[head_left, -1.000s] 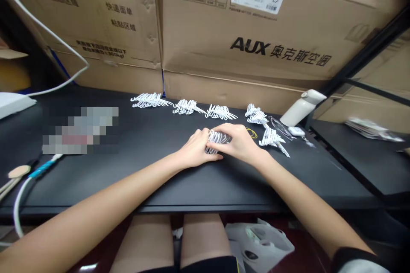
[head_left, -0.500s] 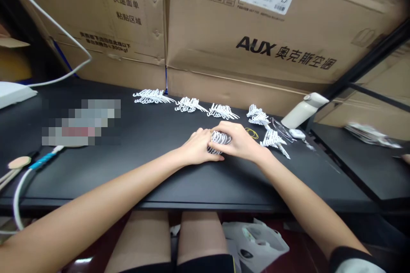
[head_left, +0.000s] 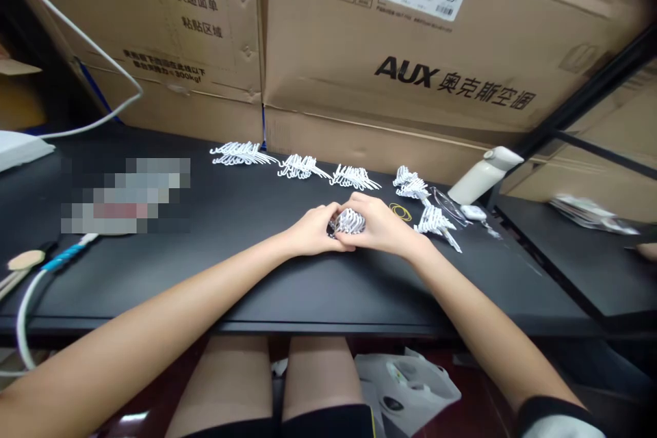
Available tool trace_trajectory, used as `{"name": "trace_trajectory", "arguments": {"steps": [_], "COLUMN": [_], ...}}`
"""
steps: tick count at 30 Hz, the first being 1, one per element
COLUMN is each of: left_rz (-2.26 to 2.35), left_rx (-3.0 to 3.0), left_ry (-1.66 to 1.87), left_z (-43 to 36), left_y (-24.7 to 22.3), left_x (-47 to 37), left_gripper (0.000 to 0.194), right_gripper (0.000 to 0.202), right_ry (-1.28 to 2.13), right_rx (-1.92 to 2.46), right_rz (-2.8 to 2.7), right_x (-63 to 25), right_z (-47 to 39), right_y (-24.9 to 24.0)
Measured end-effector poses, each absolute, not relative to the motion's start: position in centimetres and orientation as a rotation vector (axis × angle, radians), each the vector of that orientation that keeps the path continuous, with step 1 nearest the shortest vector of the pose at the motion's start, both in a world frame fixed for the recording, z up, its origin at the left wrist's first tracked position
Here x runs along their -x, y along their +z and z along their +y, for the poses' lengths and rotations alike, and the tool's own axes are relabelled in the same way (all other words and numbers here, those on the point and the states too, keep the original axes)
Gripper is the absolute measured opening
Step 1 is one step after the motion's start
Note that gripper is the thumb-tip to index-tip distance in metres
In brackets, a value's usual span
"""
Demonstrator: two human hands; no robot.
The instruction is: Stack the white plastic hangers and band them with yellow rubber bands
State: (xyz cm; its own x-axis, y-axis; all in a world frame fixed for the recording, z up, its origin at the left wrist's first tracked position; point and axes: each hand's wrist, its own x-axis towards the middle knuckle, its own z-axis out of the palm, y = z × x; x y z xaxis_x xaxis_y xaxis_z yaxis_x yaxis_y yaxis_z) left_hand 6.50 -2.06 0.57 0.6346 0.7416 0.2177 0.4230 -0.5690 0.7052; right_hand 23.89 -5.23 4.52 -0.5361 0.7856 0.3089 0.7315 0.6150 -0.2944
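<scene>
In the head view, a bundle of white hooks [head_left: 351, 221] is cupped between my two hands above the black table. My right hand [head_left: 380, 224] closes around the bundle from the right, its thumb across the front. From the left, my left hand [head_left: 312, 230] curls about the other end, its thumb reaching below the right thumb. A small dark gap shows inside the left fingers, and most fingertips are hidden. Just right of my right hand lie yellow rubber bands [head_left: 400, 211] and a pile of white hooks [head_left: 435, 220].
Further hook piles [head_left: 241, 153] line the back of the black table [head_left: 308, 294], before large cardboard boxes [head_left: 452, 48]. A pale bottle [head_left: 485, 176] leans at the right, near a small white case [head_left: 473, 212]. A blurred-out object and a white cable [head_left: 27, 308] are at left.
My left fingers have shifted left and loosened around the bundle, leaving a gap. The right hand keeps its grip. The whole view has moved slightly.
</scene>
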Motion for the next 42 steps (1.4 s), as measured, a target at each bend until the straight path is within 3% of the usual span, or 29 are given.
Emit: {"name": "trace_trajectory", "arguments": {"steps": [7, 13, 15, 23, 42], "left_rz": [0.859, 0.879, 0.934, 1.012, 1.16], "left_rx": [-2.142, -2.102, -2.105, -2.084, -2.009], "left_ry": [0.689, 0.751, 0.764, 0.796, 0.706], "left_z": [-1.5, -1.1, -1.0, -0.7, -0.8], "left_y": [0.7, 0.6, 0.7, 0.7, 1.3], "left_x": [-6.0, -5.8, -5.9, -5.9, -6.0], "left_gripper": [0.049, 0.062, 0.059, 0.046, 0.051], "right_gripper": [0.041, 0.029, 0.025, 0.012, 0.015], "right_ry": [0.48, 0.434, 0.332, 0.156, 0.284], "right_rx": [1.206, 1.16, 1.14, 1.087, 1.08], "right_rz": [-2.048, -1.552, -1.497, -2.102, -2.255], "right_x": [-25.4, -26.3, -26.3, -26.2, -27.2], "right_z": [-4.9, -3.9, -4.0, -4.8, -4.0], "right_y": [3.9, 2.4, 2.4, 2.7, 2.8]}}
